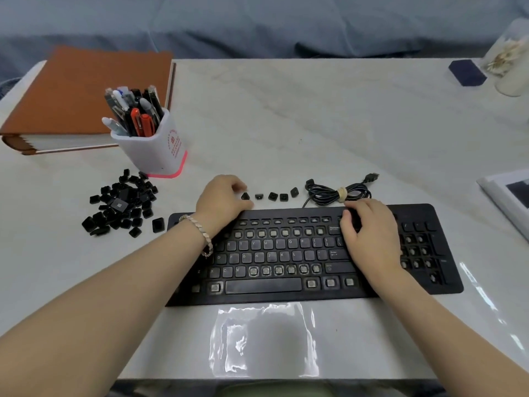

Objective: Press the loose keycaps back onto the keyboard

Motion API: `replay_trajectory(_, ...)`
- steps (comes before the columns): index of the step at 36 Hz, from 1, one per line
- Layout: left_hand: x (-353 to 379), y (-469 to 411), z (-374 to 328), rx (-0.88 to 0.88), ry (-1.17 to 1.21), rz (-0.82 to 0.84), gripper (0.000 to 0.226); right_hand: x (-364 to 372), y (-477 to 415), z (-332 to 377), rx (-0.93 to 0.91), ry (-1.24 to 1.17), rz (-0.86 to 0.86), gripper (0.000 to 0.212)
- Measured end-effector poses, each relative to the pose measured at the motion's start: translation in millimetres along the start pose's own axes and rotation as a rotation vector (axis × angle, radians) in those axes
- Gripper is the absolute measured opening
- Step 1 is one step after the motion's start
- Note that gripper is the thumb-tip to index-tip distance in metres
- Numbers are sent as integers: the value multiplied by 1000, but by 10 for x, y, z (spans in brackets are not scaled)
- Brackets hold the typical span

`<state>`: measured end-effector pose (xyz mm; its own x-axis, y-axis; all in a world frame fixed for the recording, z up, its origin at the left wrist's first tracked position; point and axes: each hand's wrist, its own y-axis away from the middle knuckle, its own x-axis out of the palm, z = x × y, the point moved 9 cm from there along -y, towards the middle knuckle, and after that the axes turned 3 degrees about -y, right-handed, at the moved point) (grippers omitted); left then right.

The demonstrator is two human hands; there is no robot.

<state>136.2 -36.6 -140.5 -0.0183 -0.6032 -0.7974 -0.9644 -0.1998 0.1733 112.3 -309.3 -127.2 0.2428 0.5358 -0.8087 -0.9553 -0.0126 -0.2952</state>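
Midway in the refit: many bare switches (266, 270) on the keyboard (286, 298), heap of keycaps (123, 204) left of the keyboard, row of five (272, 196) just behind it. Curled left hand (221, 200) at the row's left end, pinch uncertain. Bent-fingered right hand (372, 239) pressing the keyboard's upper right, any cap beneath hidden. Next: seat squarely, push down.

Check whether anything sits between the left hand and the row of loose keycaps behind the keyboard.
Nothing visible. The left hand lies at the back edge of the keyboard, fingertips right beside the leftmost keycap of the row, only bare table between. The coiled cable lies past the row's right end.
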Motion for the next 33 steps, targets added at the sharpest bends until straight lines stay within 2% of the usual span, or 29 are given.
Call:
replay_trajectory(4,-30,3,-41,47,-50,-43,13,2,0,6,-2,-1,-1,44)
replay_trajectory(10,-379,349,-220,184,185,-211,20,-15,-8,29,-29,-13,-23,43)
replay_trajectory(13,-456,687,-314,312,251,-160,24,-25,-7,46,-38,-13,-29,42)
replay_trajectory(17,-350,1092,-247,366,240,-67,34,-43,-5,59,-44,-21,-35,42)
replay_trajectory(21,-183,1291,-119,352,214,-22,37,-45,-1,61,-43,-19,-35,43)
replay_trajectory(27,-86,1343,-7,236,220,-25,27,-44,-3,66,-40,-19,-31,44)
replay_trajectory(33,-11,1364,-20,237,220,-1,23,-37,-9,62,-42,-13,-26,44)
